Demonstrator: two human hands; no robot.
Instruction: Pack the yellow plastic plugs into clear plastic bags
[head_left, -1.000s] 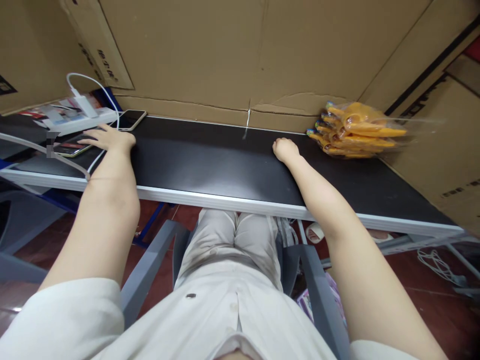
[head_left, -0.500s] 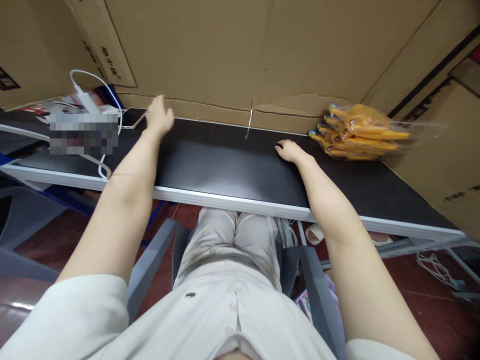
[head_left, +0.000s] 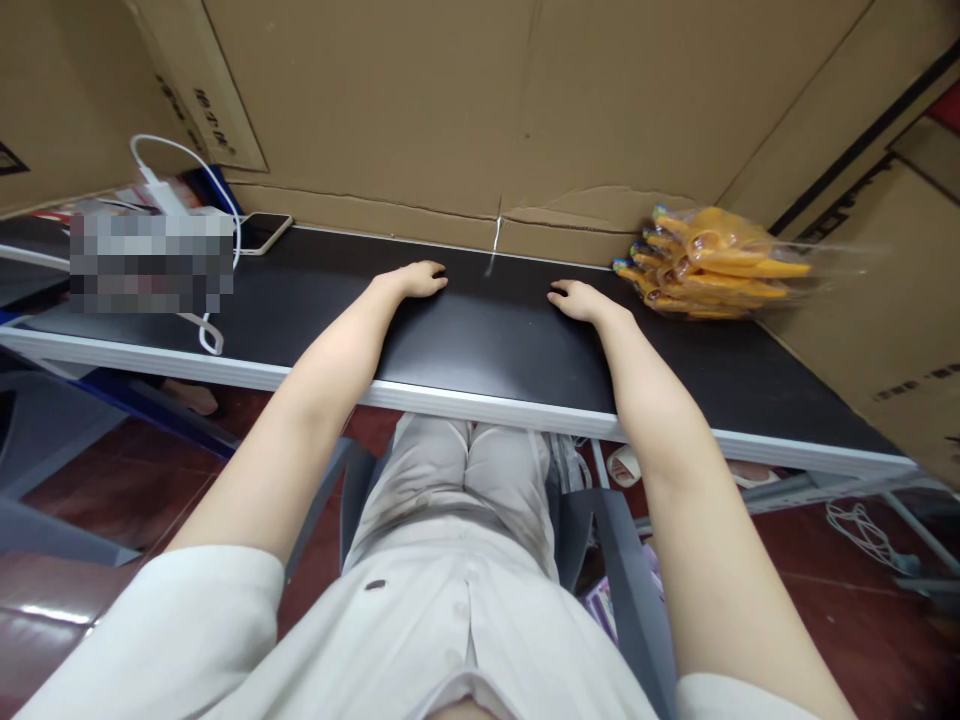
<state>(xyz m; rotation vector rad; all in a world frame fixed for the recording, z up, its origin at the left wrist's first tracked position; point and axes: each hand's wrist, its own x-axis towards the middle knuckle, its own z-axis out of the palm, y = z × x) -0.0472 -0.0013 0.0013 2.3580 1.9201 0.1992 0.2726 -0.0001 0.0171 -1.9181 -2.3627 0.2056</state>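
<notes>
My left hand [head_left: 417, 279] rests palm down on the black table top [head_left: 480, 340], fingers stretched toward the right and holding nothing. My right hand [head_left: 574, 298] also lies flat on the table a short way to the right, fingers pointing left and empty. A clear bag of orange-handled tools [head_left: 709, 262] sits on the table just right of my right hand, not touched. A phone [head_left: 262, 232] lies at the back left of the table, apart from my left hand.
Cardboard sheets [head_left: 465, 110] wall in the table at the back and right. A white charger and cable [head_left: 196, 240] lie at the far left. Below the table edge are my lap, a grey chair frame [head_left: 622, 590] and a red floor with cables.
My left hand has left the phone area at the far left, swung right along the back of the table, and come down flat near the middle. My right hand opened from a loose fist.
</notes>
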